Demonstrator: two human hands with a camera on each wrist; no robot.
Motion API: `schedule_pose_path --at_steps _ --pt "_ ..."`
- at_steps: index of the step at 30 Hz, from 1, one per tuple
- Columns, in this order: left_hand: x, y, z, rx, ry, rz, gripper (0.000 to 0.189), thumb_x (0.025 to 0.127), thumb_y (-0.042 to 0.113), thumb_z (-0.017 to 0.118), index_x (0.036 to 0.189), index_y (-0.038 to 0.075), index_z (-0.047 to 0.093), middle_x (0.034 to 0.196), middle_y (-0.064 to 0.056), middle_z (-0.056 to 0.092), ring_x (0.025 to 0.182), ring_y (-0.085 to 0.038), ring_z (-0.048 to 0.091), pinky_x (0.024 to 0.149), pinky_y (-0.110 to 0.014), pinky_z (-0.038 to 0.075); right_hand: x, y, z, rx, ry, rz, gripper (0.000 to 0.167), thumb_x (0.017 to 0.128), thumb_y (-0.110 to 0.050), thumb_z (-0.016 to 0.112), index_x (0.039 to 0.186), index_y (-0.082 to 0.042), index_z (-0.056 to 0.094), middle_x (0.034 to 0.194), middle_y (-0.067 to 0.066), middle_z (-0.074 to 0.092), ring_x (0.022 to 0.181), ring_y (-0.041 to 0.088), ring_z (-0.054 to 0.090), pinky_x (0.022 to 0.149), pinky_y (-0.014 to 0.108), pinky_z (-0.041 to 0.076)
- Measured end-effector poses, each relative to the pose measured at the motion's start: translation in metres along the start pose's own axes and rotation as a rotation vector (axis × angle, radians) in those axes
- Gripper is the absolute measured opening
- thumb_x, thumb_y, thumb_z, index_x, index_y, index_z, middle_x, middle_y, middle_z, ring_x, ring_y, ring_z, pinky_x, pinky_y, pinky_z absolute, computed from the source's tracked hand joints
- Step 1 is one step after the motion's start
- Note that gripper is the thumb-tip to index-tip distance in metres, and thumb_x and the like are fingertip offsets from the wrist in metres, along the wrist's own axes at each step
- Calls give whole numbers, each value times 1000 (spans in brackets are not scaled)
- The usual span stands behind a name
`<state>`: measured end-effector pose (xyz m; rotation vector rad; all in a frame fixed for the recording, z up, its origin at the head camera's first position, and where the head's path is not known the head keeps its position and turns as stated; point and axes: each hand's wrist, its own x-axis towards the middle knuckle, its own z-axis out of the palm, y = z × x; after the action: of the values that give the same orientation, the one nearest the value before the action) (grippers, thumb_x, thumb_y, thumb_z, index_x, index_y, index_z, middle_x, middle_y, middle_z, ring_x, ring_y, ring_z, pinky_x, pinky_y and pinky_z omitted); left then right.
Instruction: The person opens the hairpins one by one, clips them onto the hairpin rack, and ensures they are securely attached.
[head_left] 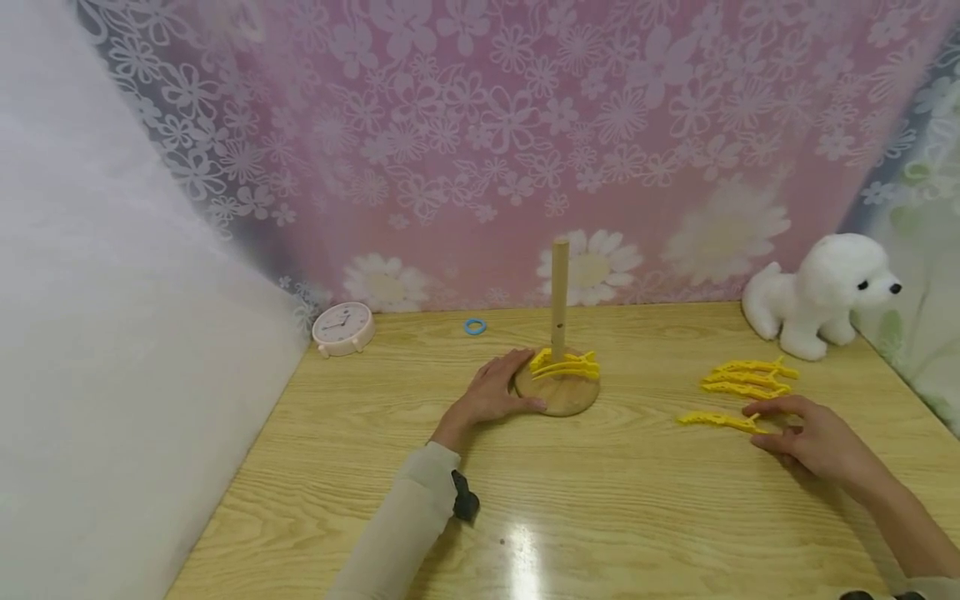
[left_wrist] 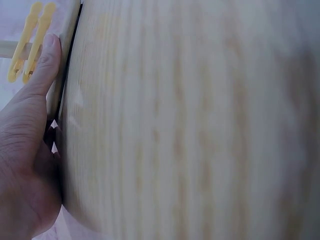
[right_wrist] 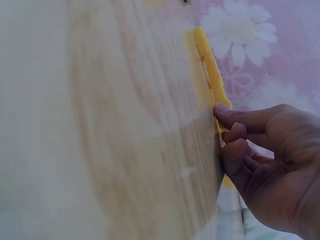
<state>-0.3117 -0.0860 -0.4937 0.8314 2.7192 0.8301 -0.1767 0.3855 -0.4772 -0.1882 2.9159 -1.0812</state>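
A wooden stand has a round base (head_left: 564, 402) with an upright dowel (head_left: 559, 292). Two yellow hair clips (head_left: 566, 367) are at the foot of the dowel, side by side in the left wrist view. My left hand (head_left: 491, 392) holds the base by its left edge, thumb at the front and fingers behind. Farther right, my right hand (head_left: 817, 442) pinches the tail end of another yellow hair clip (head_left: 712, 419) between thumb and fingers. In the right wrist view that clip (right_wrist: 212, 70) lies along the tabletop, its tail partly hidden by the fingertips.
Just behind the right hand lies a group of yellow hair clips (head_left: 750, 381). A white plush dog (head_left: 813, 292) stands at the back right. Near the back edge are a pink clock (head_left: 343, 328) and a blue ring (head_left: 475, 327). Flowered cloth (head_left: 480, 167) hangs behind the table.
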Motion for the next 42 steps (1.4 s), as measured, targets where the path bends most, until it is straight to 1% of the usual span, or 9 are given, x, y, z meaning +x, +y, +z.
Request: schedule_pose_path --at_steps 6,9,13,19,23,28,32,38,42 --pt "-1 0 0 -5 5 -4 97 91 58 75 167 27 24 172 4 25 160 -17 14 130 -45 8 0 -5 2 228 -68 113 48 102 -24 70 136 4 52 68 5 58 52 15 53 48 33 51" --pt "-1 1 1 -10 9 0 96 91 58 75 167 27 25 172 4 25 160 -18 15 130 -46 8 1 -6 3 324 -70 113 43 104 -19 67 137 1 50 81 -2 62 54 18 55 47 36 53" --pt "-1 0 1 -18 12 4 97 91 58 75 167 26 25 172 4 26 160 -18 14 130 -46 7 3 -7 3 370 -75 78 29 105 -13 63 133 -5 56 82 1 63 55 20 56 47 36 53" --pt "1 -3 2 -11 8 11 98 91 59 74 168 25 23 172 3 24 160 -18 13 130 -48 8 7 -15 6 318 -61 -9 33 106 -1 57 134 15 49 73 15 65 58 20 62 49 36 56" --pt "3 -3 3 3 10 9 98 91 60 74 168 27 23 172 5 24 160 -17 14 130 -47 8 10 -23 7 262 12 -57 33 106 -1 57 135 13 52 69 14 63 52 21 59 46 35 53" --pt "3 -3 3 13 11 3 97 90 61 74 167 29 24 172 7 23 160 -16 13 130 -46 8 15 -32 9 179 147 -105 34 107 -10 60 139 1 57 94 19 62 45 21 52 41 33 46" --pt "4 -3 3 17 11 3 97 91 61 73 167 29 24 172 7 24 160 -16 14 130 -46 8 21 -41 13 206 222 -86 34 108 -16 59 139 -3 58 109 18 61 45 23 55 41 35 47" --pt "3 -3 3 2 12 3 97 90 60 74 167 27 24 172 4 24 160 -19 14 130 -47 8 34 -60 19 248 294 -80 28 107 -18 62 131 -3 64 80 10 66 41 24 54 40 36 50" --pt "0 -3 3 -7 15 -3 97 90 60 74 167 27 24 172 3 23 160 -19 14 130 -48 8 44 -74 25 246 353 -82 27 106 -19 63 129 -6 67 91 12 70 38 24 55 39 37 51"
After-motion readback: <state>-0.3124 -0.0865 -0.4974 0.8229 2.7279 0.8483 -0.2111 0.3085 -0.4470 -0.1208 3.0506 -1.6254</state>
